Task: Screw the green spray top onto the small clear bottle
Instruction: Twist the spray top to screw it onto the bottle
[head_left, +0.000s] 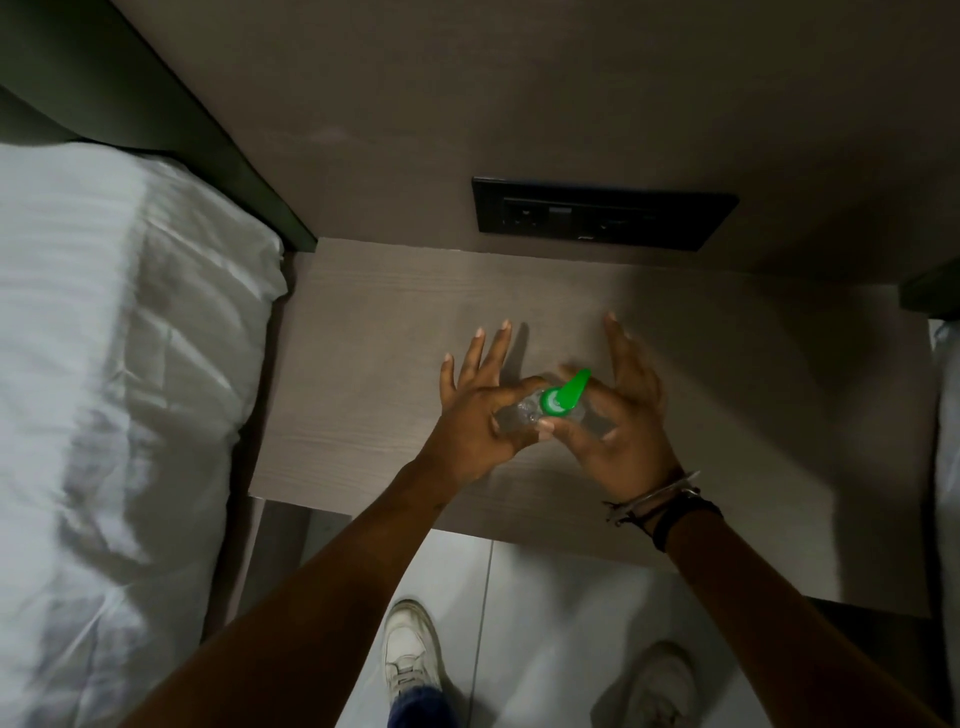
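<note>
The small clear bottle (517, 414) stands on the grey wooden bedside table (374, 332), seen from above. The green spray top (562, 396) sits on its neck, its nozzle pointing up and to the right. My left hand (480, 410) pinches the bottle between thumb and forefinger, the other fingers spread out. My right hand (621, 415) holds the green spray top from the right with thumb and fingertips, the remaining fingers stretched forward. Much of the bottle is hidden by both hands.
A bed with white sheets (104, 389) lies along the left. A black socket panel (602, 213) is set in the wall behind the table. White shoes (410, 654) stand on the pale tiled floor below the table's front edge.
</note>
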